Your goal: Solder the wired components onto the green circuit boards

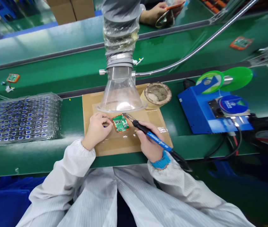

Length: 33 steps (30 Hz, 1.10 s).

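Observation:
A green circuit board (121, 123) with an orange rim lies on the cardboard sheet (134, 146). At its left edge, my left hand (98, 128) is closed in a pinch, with a small dark blue part (105, 125) showing among the fingers; most of that part is hidden. My right hand (151, 143) grips a soldering iron (156, 138) with a blue and black handle. The iron's tip reaches the board's upper right corner; whether it touches is too small to tell. A clear fume hood (122, 91) hangs just above the board.
A worn round pot (156, 94) stands behind my right hand. Farther right is a blue solder-wire feeder (205, 110) with a green reel. Stacked clear trays (25, 118) of small blue parts lie left. Across the bench, another person's hands (155, 14) hold an orange-edged piece.

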### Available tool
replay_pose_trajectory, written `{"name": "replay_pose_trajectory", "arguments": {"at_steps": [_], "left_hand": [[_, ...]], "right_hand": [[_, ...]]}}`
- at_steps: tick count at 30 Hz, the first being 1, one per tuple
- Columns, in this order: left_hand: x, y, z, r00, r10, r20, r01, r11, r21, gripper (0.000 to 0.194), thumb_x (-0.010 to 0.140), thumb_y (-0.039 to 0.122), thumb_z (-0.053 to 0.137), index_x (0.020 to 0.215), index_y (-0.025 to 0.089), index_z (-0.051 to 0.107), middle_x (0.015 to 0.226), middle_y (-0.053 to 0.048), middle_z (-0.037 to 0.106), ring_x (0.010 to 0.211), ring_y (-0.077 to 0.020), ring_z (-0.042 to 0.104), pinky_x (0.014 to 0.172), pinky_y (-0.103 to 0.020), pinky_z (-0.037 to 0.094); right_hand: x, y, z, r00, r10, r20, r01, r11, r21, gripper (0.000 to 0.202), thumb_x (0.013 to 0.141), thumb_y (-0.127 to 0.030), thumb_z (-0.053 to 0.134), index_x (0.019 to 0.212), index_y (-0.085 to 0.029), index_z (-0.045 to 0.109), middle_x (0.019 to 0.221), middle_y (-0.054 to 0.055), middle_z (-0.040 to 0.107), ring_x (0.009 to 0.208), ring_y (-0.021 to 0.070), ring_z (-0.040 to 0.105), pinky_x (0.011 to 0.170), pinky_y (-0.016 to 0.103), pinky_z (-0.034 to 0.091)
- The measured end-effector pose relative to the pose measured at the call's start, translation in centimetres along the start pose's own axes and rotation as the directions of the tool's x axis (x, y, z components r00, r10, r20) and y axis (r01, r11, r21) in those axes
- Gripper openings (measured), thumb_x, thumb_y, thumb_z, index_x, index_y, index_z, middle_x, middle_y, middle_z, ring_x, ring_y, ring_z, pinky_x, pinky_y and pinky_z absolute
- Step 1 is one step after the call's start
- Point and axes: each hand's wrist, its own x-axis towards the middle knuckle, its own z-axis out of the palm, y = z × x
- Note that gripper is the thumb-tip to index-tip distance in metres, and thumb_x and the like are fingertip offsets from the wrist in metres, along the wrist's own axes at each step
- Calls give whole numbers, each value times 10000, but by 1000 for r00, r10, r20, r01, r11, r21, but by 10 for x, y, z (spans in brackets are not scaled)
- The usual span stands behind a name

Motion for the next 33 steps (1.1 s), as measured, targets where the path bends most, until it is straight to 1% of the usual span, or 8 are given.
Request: {"name": "replay_pose_trajectory", "arguments": {"at_steps": [4,7,9,11,13,20,25,33], "left_hand": [[0,-1,1,999,-33,27,32,999,35,164,800,131,726,662,220,717,928,-17,729,1014,-227,612,1011,-450,440],[0,-2,1,998,-41,43,39,998,47,165,805,138,723,661,221,719,926,-17,725,1034,-233,604,1031,-463,423],[1,-3,1,998,-39,54,37,998,46,159,806,143,721,668,223,724,927,-17,725,1038,-237,602,1033,-467,417],[1,-5,1,998,-32,59,30,999,39,154,803,144,722,671,223,729,923,-16,724,1036,-237,601,1028,-466,415],[1,-5,1,998,-28,62,26,999,32,151,800,147,725,669,221,730,921,-14,722,1039,-237,599,1028,-466,411],[1,-5,1,997,-34,74,33,999,19,153,808,162,723,667,221,733,948,-17,720,1076,-251,593,1038,-485,405],[2,-4,0,995,-45,88,44,999,16,147,806,166,727,672,226,736,941,-12,726,1081,-256,592,1040,-492,403],[2,-3,-1,994,-46,95,44,999,28,149,804,162,723,670,227,738,932,-11,724,1068,-253,589,1037,-490,398]], "right_hand": [[-3,10,-10,998,-35,-49,34,999,-39,148,922,-368,689,985,-235,709,913,44,747,837,213,748,752,352,619],[-5,9,-9,998,-57,-10,57,998,-16,81,913,-313,695,946,-239,697,866,29,741,777,195,741,689,318,606],[-5,8,-7,996,-80,42,81,996,-30,60,903,-280,701,952,-246,697,878,25,749,796,197,743,703,320,606],[-6,6,-5,992,-88,88,93,994,-56,81,893,-259,710,973,-252,700,902,25,758,820,201,745,721,326,604],[-6,6,-5,990,-92,109,100,993,-67,107,887,-254,719,992,-255,700,914,24,763,828,203,745,722,327,600],[-3,5,-4,983,-120,142,136,985,-106,122,879,-241,721,997,-259,694,926,20,772,824,198,746,732,323,591],[-1,2,-3,978,-136,156,150,986,-78,121,872,-218,715,982,-259,683,899,13,762,801,185,743,709,299,592],[-3,3,-4,978,-138,157,151,986,-75,119,870,-221,715,977,-260,680,919,24,761,826,199,746,728,322,603]]}}
